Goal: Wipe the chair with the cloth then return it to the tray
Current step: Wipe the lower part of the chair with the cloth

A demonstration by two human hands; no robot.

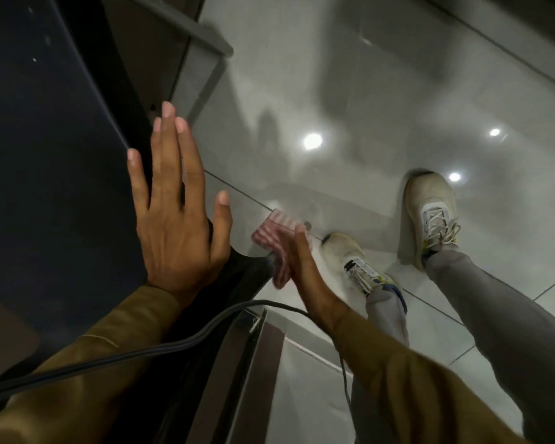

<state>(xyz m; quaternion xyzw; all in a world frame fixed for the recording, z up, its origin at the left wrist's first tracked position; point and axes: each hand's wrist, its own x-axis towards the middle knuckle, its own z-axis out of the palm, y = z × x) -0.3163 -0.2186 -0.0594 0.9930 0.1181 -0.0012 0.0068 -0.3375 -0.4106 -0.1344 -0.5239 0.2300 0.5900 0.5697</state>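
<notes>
Mid-wipe, we judge: our left hand (177,232) rests flat, empty, on the chair (45,155); our right hand (305,267) presses the cloth (271,232), fingers straight; return to the unseen tray remains.

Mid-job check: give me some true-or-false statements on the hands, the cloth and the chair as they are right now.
1. The left hand lies flat, fingers straight, on the dark chair. True.
2. The red-and-white striped cloth lies loose on the glossy grey tiled floor. False: the right hand presses it against the chair's edge.
3. The tray is in view beside the chair. False: no tray shows in this view.
4. A black cable crosses the lower part of the view. True.
5. The person wears black boots. False: they wear pale lace-up trainers.
</notes>
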